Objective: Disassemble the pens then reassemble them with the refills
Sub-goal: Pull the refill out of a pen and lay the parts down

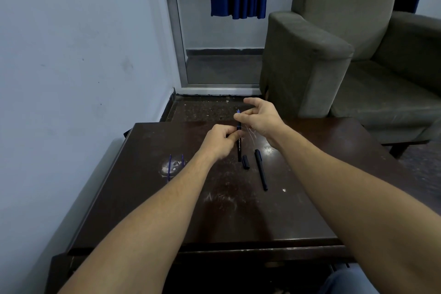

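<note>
Now, the left grip is curled round the upper part of the black pen barrel, whose lower end points down toward the bench. The right grip pinches the blue refill tip poking from the barrel's top, with its other fingers spread. This looks like drawing the refill out (or seating it; I cannot tell which). Either way, keep the motion in line with the barrel, since the thin tube would likely kink if bent sideways. The cap lies just beside the second pen. Two spare refills lie well to the left.
</note>
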